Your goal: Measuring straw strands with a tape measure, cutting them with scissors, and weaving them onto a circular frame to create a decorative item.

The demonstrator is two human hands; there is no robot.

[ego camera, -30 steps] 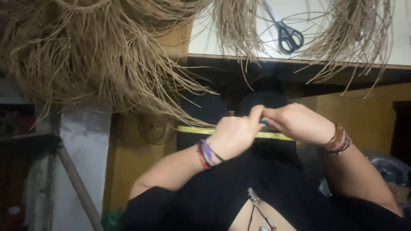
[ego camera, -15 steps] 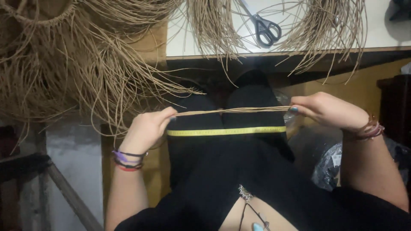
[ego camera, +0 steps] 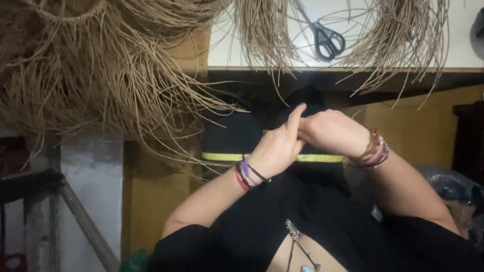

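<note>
The left hand point(ego camera: 276, 150) and right hand point(ego camera: 330, 132) are pressed together over the lap, above a yellow tape point(ego camera: 222, 156); fingers are closed, apparently on a thin straw strand hidden between them. A twisting step is judged in hand, calling for steady tension.

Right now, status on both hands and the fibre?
Left hand and right hand pressed together over lap, above yellow tape measure. Fibre strand hidden between them. Scissors untouched on table.
</note>
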